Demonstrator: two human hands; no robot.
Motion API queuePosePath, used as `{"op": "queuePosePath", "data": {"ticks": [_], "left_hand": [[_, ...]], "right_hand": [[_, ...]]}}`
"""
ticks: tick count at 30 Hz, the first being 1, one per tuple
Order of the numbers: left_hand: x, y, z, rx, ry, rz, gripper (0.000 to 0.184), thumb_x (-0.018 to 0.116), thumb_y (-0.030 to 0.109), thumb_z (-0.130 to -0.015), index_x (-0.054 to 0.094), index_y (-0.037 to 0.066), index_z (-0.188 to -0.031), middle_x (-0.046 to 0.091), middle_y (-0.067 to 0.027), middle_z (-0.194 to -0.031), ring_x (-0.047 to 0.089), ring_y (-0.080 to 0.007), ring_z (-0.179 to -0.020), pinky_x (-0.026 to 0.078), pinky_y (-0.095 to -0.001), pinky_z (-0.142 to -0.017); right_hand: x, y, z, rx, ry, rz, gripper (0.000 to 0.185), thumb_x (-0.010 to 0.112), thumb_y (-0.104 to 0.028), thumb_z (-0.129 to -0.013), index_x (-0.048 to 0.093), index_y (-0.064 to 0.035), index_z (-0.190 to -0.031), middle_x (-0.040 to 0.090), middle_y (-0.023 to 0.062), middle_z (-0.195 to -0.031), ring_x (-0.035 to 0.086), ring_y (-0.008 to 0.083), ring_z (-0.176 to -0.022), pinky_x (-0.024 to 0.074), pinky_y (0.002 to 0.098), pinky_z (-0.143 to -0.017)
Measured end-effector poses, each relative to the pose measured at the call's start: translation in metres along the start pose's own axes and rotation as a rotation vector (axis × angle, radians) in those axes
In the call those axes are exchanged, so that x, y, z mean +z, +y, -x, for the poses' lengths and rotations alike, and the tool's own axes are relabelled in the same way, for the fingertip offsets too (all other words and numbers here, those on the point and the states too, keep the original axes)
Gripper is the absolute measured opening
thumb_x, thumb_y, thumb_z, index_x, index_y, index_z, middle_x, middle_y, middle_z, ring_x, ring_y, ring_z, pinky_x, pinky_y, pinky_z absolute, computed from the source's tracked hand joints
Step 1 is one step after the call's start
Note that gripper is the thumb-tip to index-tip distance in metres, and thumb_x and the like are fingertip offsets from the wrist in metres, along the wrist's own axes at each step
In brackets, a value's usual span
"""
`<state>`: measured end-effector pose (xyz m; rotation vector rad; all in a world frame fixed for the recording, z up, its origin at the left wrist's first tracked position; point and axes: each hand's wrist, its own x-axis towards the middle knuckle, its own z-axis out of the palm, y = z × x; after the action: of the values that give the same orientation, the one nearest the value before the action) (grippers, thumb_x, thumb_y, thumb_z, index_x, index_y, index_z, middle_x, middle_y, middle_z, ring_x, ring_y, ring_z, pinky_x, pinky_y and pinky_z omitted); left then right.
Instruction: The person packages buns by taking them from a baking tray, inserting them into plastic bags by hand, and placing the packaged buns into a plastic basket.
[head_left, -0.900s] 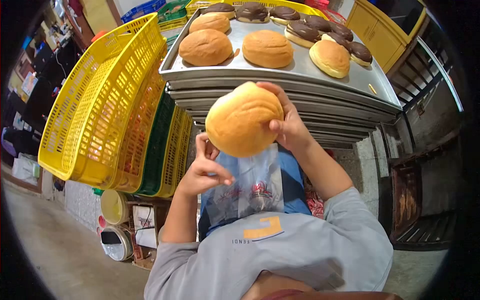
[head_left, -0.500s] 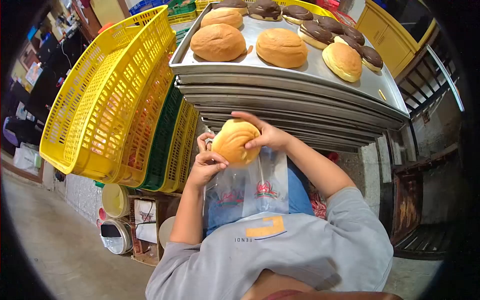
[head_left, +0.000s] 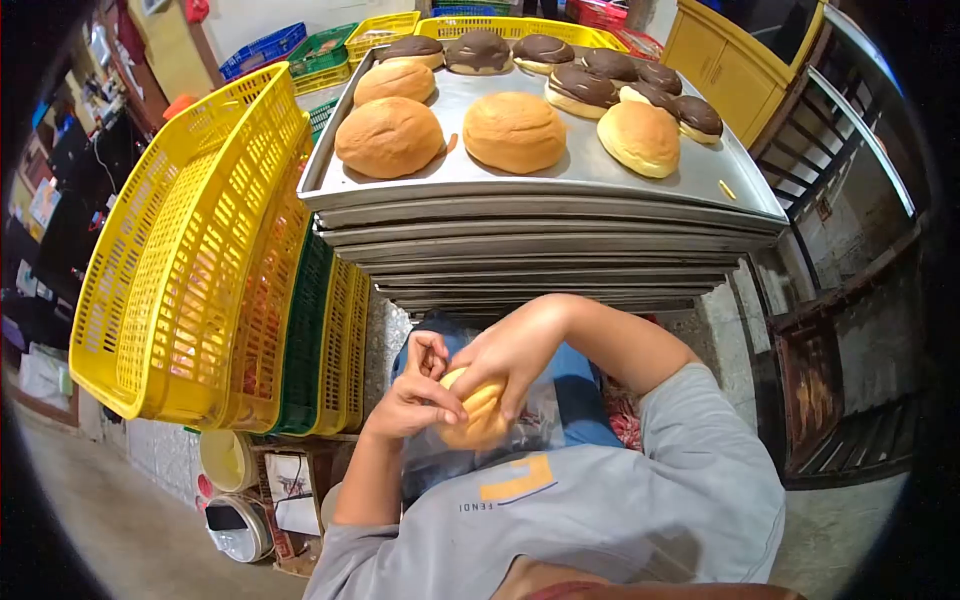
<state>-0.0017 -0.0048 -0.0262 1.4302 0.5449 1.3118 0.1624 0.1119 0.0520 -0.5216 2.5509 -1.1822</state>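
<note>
A golden, round bun is low over my lap, its ridged face partly covered by my fingers. My right hand grips it from above, the fingers wrapped over its top and right side. From the left, my left hand is closed with thumb and forefinger against the bun's edge; its other fingers are curled. A clear printed plastic bag lies on my lap around the bun. Whether the bun is inside it or in front of it, I cannot tell.
Ahead, a metal tray tops a stack of trays and carries plain buns and several chocolate-topped buns. To my left stand stacked yellow crates and a green crate. A phone rests on a white bucket.
Both hands have brought the bun down and closer to my body. My right hand has turned over its top. The view has tilted, so the trays appear lower and further left.
</note>
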Motion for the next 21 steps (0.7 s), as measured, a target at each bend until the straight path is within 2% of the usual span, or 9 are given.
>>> {"op": "queuePosePath", "data": {"ticks": [2,4,6,7,8,12,14,16,21], "left_hand": [[-0.002,0.008,0.000,0.052,0.034,-0.005,0.020,0.079,0.026,-0.056,0.072,0.015,-0.072,0.028,-0.0048,-0.101,0.029,-0.0175,-0.091,0.025,-0.0263,-0.075],[-0.007,0.017,-0.003,0.063,0.064,-0.158,0.021,0.079,0.028,-0.056,0.072,0.015,-0.072,0.028,-0.0045,-0.100,0.028,-0.0179,-0.091,0.025,-0.0266,-0.074],[-0.001,0.023,-0.011,0.038,0.036,-0.143,0.022,0.079,0.028,-0.055,0.072,0.014,-0.071,0.027,-0.0045,-0.097,0.028,-0.0184,-0.092,0.025,-0.0265,-0.074],[0.003,0.026,-0.017,0.041,-0.004,-0.131,0.022,0.079,0.028,-0.055,0.072,0.014,-0.071,0.027,-0.0046,-0.097,0.028,-0.0186,-0.092,0.025,-0.0263,-0.073],[0.007,0.030,-0.021,0.046,-0.046,-0.121,0.022,0.079,0.027,-0.055,0.072,0.014,-0.070,0.027,-0.0048,-0.096,0.029,-0.0188,-0.092,0.025,-0.0260,-0.073],[-0.001,0.040,-0.023,0.216,-0.008,-0.126,0.022,0.080,0.027,-0.055,0.071,0.014,-0.070,0.026,-0.0048,-0.093,0.029,-0.0184,-0.090,0.026,-0.0259,-0.069],[-0.001,0.040,-0.028,0.243,-0.006,-0.184,0.023,0.079,0.029,-0.055,0.071,0.014,-0.071,0.026,-0.0041,-0.092,0.030,-0.0181,-0.088,0.026,-0.0251,-0.067],[0.006,0.039,-0.035,0.167,-0.042,-0.191,0.023,0.079,0.030,-0.055,0.071,0.014,-0.070,0.025,-0.0036,-0.090,0.030,-0.0178,-0.086,0.026,-0.0245,-0.067],[0.002,0.056,-0.037,0.263,0.015,-0.147,0.025,0.080,0.033,-0.055,0.071,0.013,-0.068,0.024,-0.0029,-0.089,0.031,-0.0178,-0.085,0.027,-0.0263,-0.067]], "right_hand": [[-0.005,0.004,0.009,-0.099,0.245,-0.174,0.063,0.072,-0.029,-0.070,0.047,-0.0094,-0.125,0.052,0.0144,-0.107,0.050,0.0308,-0.105,0.0384,0.0358,-0.089],[-0.007,0.008,0.017,0.010,0.382,-0.251,0.056,0.073,-0.026,-0.070,0.053,-0.0131,-0.121,0.057,0.0134,-0.107,0.055,0.0281,-0.095,0.0422,0.0329,-0.084],[-0.001,0.001,0.009,-0.008,0.349,-0.122,0.044,0.071,-0.024,-0.072,0.059,-0.0103,-0.112,0.061,0.0134,-0.100,0.058,0.0274,-0.087,0.0446,0.0315,-0.077],[-0.006,-0.019,0.000,0.198,0.156,-0.135,0.039,0.070,-0.024,-0.074,0.060,-0.0090,-0.108,0.061,0.0147,-0.098,0.057,0.0290,-0.085,0.0449,0.0332,-0.075],[0.001,-0.016,-0.006,0.097,0.130,-0.114,0.038,0.068,-0.024,-0.075,0.059,-0.0095,-0.110,0.062,0.0149,-0.093,0.058,0.0300,-0.081,0.0453,0.0355,-0.072],[-0.010,-0.035,0.012,0.058,0.452,-0.176,0.041,0.067,-0.024,-0.077,0.057,-0.0111,-0.114,0.064,0.0136,-0.086,0.060,0.0268,-0.078,0.0457,0.0350,-0.071],[-0.012,-0.034,0.010,0.191,0.401,-0.220,0.037,0.067,-0.022,-0.076,0.059,-0.0107,-0.111,0.064,0.0130,-0.088,0.060,0.0247,-0.079,0.0457,0.0344,-0.071],[-0.014,-0.038,-0.007,0.307,0.143,-0.121,0.030,0.067,-0.020,-0.075,0.062,-0.0064,-0.101,0.064,0.0135,-0.085,0.059,0.0244,-0.078,0.0454,0.0337,-0.070],[-0.016,-0.040,-0.016,0.237,0.058,-0.057,0.034,0.059,-0.031,-0.082,0.058,-0.0016,-0.098,0.061,0.0156,-0.080,0.058,0.0260,-0.077,0.0443,0.0342,-0.070]]}}
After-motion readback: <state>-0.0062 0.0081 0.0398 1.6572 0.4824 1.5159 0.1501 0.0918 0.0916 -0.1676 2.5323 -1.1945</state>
